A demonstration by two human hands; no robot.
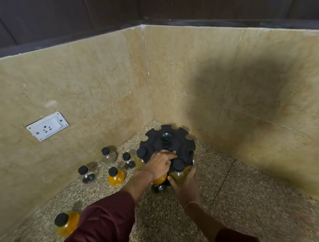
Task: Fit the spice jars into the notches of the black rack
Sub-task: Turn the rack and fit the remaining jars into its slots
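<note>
Black rack point(169, 139) stands on the speckled desk point(224, 195) in the wall corner, right of centre frame. Left hand point(160, 165) lies on the rack's near edge over an orange jar point(160, 179), and I cannot tell whether its fingers point(169, 154) grasp anything. Right hand point(186, 185) has its fingers wrapped round a yellow-green jar point(178, 175) at a near notch. Five loose jars point(116, 175) stand on the desk at lower left, below a white wall socket point(47, 126).
</note>
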